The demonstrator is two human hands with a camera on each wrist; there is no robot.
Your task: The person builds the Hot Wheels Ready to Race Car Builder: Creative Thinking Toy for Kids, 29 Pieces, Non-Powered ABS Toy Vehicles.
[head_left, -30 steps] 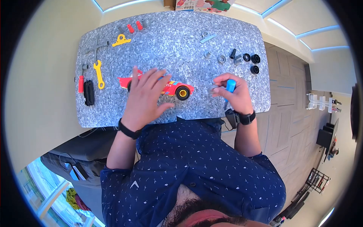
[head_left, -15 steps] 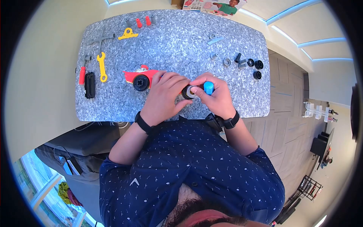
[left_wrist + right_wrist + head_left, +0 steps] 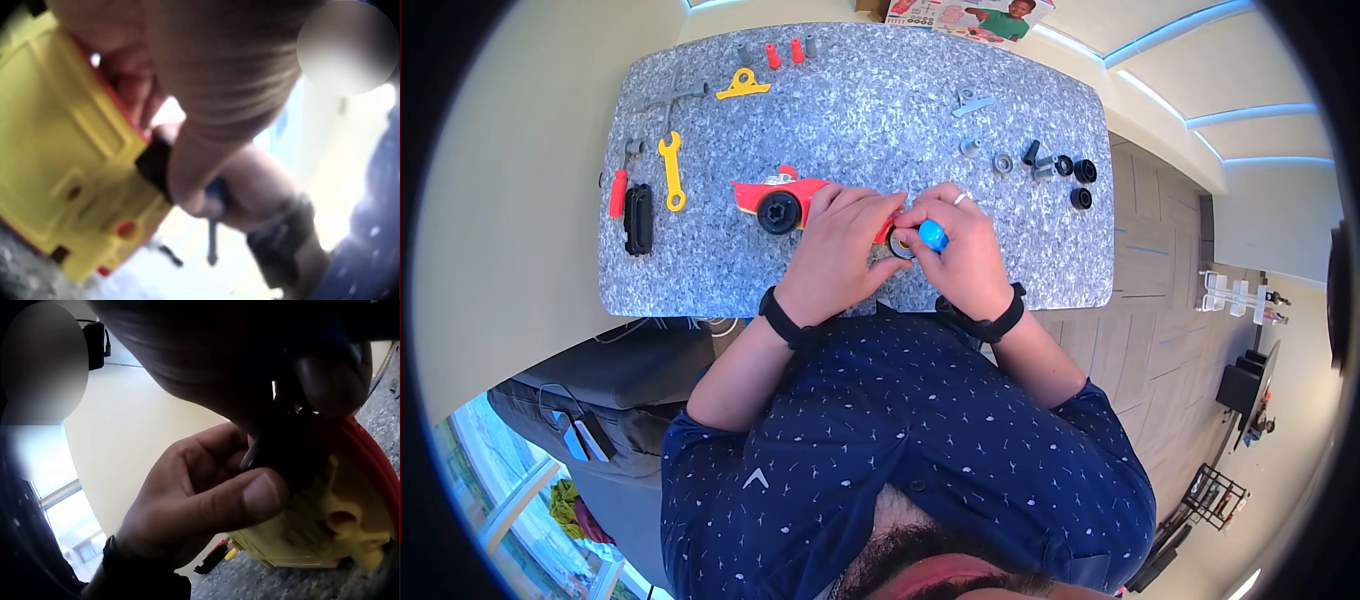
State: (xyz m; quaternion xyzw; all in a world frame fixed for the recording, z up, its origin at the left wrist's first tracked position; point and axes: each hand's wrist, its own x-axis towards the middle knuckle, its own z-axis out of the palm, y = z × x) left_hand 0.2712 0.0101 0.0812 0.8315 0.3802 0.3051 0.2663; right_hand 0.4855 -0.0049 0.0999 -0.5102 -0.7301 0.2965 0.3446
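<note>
In the head view a red toy car (image 3: 809, 189) with a black rear wheel (image 3: 779, 212) is near the table's front edge. My left hand (image 3: 838, 247) lies over the car's body and grips it, its thumb near the front wheel (image 3: 899, 243). A blue-handled tool (image 3: 933, 236) is held in my right hand (image 3: 962, 246), whose fingertips are at that wheel. The car's yellow underside (image 3: 75, 150) faces the left wrist view. From the right wrist, the left thumb (image 3: 262, 495) touches the dark wheel, whose details are in shadow.
Yellow wrench (image 3: 671, 172), red screwdriver (image 3: 618, 194) and black part (image 3: 638, 220) lie at the left. Yellow piece (image 3: 743, 85) and red pieces (image 3: 774, 57) are at the back. Grey piece (image 3: 1002, 162) and black wheels (image 3: 1084, 171) sit at the right.
My right hand has come leftward to the car's front wheel, bringing the blue-handled tool. The left hand has closed round the car and moved slightly right with it.
</note>
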